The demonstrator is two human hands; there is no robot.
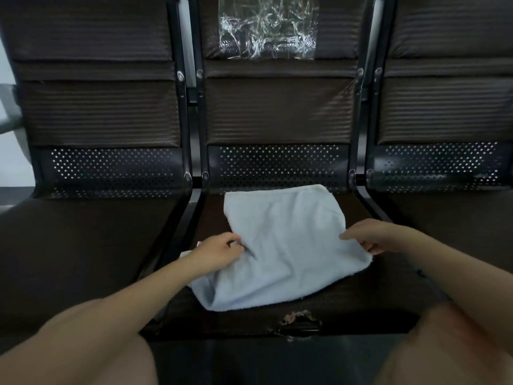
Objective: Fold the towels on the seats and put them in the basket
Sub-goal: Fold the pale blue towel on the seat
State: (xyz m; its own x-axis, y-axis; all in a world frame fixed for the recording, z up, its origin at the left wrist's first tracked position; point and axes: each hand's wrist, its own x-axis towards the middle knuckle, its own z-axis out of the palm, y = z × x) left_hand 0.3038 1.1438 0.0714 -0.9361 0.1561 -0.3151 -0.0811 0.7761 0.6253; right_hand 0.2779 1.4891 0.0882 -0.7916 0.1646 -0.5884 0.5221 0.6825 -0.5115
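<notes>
Right now a pale blue towel (280, 245) lies spread on the middle seat (344, 312) of a row of dark chairs, stretched between the two hands. Its left edge is pinched by the left hand (219, 254), fingers curled into a small bunch of cloth. Opposite, the right hand (369, 237) pinches the right edge, thumb on top. Soft and light, the towel will likely sag and wrinkle wherever it is unsupported, so corners or edges look like the best places to hold for a clean fold. Beyond both hands, crinkled clear plastic (268, 26) is on the backrest. No basket is in view.
</notes>
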